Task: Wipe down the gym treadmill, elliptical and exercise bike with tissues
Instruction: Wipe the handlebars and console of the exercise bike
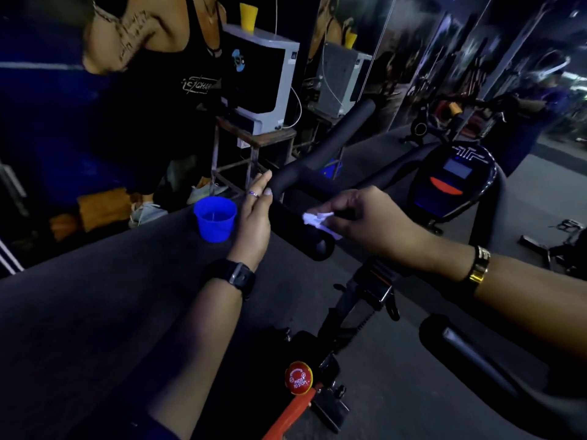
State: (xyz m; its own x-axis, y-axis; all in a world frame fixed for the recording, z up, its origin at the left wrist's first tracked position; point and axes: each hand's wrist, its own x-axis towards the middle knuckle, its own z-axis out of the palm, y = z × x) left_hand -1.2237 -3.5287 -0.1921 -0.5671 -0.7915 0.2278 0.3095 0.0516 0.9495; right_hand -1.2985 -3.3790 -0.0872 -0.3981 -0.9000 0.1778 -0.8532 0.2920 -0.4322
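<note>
Tissue point(317, 221), white and crumpled, is pinched between the fingertips of the right grip point(365, 222) and pressed onto the black handlebar point(333, 138) of the exercise bike point(365, 296), near the bar's rounded end. The left grip point(254, 217) is released, with straight fingers resting against the bend of the same bar and grasping nothing. A blue cup point(215, 219) stands just left of that grip. A red stop knob point(298, 377) sits low on the frame.
</note>
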